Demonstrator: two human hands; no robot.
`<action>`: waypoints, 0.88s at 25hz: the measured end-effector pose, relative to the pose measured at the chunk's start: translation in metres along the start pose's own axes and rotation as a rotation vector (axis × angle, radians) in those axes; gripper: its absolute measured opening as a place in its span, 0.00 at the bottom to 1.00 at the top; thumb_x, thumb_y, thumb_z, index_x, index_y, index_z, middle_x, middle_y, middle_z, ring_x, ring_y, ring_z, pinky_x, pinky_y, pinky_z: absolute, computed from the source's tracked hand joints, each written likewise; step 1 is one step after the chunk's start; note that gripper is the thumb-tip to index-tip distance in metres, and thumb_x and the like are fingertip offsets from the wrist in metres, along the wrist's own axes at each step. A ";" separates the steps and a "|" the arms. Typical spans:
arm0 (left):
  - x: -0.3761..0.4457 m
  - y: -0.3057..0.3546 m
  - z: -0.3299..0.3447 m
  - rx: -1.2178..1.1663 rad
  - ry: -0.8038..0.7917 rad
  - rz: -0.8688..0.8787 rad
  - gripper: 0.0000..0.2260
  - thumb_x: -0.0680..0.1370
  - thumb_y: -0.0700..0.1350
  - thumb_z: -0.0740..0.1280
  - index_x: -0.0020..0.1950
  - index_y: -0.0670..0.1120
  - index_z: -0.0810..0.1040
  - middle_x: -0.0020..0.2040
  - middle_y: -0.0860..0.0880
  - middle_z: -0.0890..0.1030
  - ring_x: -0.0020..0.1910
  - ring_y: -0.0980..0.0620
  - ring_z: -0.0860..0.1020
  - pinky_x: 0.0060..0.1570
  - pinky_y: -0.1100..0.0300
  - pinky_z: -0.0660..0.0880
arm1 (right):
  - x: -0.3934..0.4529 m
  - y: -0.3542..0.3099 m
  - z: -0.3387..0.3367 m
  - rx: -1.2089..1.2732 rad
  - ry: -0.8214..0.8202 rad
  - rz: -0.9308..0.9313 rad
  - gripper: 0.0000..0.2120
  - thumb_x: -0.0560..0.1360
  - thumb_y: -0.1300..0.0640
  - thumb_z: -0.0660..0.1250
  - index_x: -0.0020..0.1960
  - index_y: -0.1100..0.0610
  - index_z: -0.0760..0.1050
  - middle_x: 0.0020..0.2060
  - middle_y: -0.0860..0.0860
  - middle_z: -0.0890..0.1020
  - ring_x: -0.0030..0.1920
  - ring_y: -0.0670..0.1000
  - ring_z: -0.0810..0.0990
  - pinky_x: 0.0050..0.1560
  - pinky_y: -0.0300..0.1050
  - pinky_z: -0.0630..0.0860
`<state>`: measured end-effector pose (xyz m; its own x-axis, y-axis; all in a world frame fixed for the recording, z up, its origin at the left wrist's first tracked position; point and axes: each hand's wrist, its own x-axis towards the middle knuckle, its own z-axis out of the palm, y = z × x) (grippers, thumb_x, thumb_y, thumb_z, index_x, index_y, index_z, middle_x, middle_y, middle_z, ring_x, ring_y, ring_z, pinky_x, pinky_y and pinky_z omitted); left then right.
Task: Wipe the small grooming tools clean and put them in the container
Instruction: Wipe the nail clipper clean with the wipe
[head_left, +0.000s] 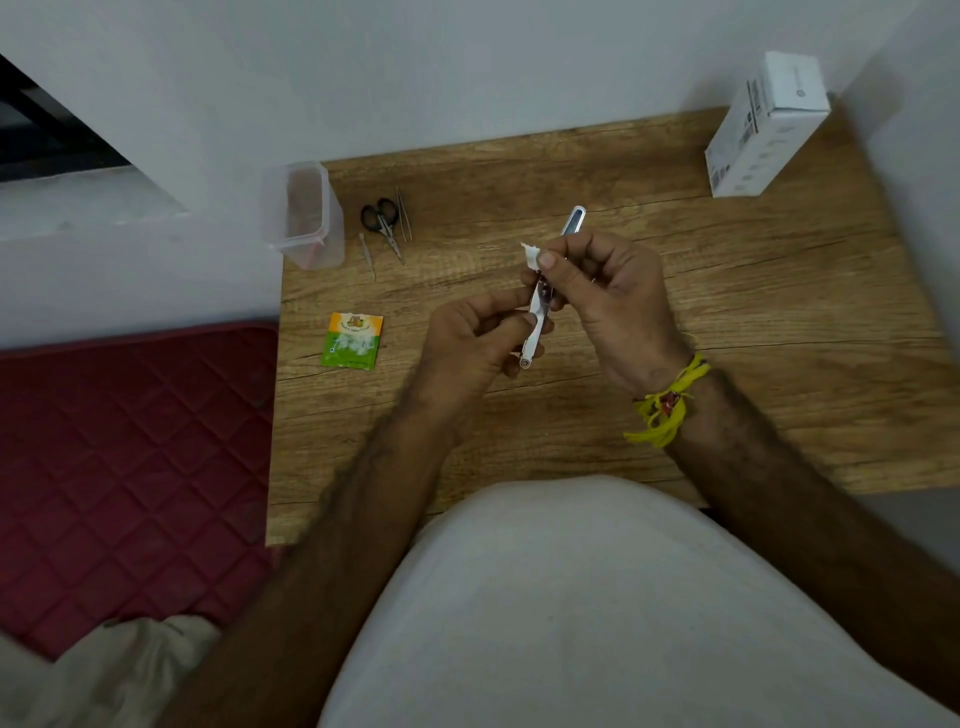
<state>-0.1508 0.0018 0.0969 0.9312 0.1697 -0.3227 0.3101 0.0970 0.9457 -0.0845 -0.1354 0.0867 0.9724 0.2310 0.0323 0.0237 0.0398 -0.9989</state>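
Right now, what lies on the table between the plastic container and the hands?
In the head view, small scissors, tweezers and a thin metal pick lie beside the plastic container; then bare wooden table up to the hands.

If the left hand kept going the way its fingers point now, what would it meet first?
The left hand points right, holding the metal tool. Straight on, it would probably first meet the right hand, which pinches a white wipe on that tool, though depth is unclear.
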 end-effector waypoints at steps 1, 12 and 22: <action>0.001 0.000 0.000 -0.019 0.007 -0.019 0.10 0.79 0.36 0.68 0.57 0.45 0.83 0.44 0.46 0.87 0.38 0.51 0.81 0.31 0.63 0.72 | 0.000 -0.001 0.000 0.002 -0.004 0.001 0.05 0.78 0.63 0.70 0.51 0.65 0.82 0.42 0.59 0.86 0.40 0.55 0.82 0.41 0.46 0.78; 0.000 -0.003 -0.003 0.004 -0.102 0.011 0.09 0.80 0.41 0.68 0.59 0.41 0.82 0.47 0.46 0.86 0.39 0.58 0.81 0.35 0.64 0.75 | 0.005 -0.012 -0.003 0.039 -0.053 0.023 0.02 0.79 0.62 0.70 0.48 0.58 0.82 0.44 0.61 0.86 0.40 0.60 0.83 0.42 0.49 0.81; 0.000 -0.014 -0.003 -0.390 -0.169 -0.099 0.11 0.81 0.36 0.64 0.62 0.38 0.79 0.45 0.47 0.83 0.40 0.54 0.81 0.48 0.57 0.79 | -0.025 -0.008 -0.010 -0.587 0.080 -0.453 0.01 0.77 0.64 0.70 0.48 0.60 0.81 0.44 0.51 0.81 0.46 0.48 0.78 0.45 0.38 0.74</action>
<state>-0.1559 0.0032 0.0834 0.9288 -0.0192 -0.3700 0.3345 0.4733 0.8150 -0.1065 -0.1515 0.0934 0.8515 0.2429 0.4646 0.5242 -0.4165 -0.7428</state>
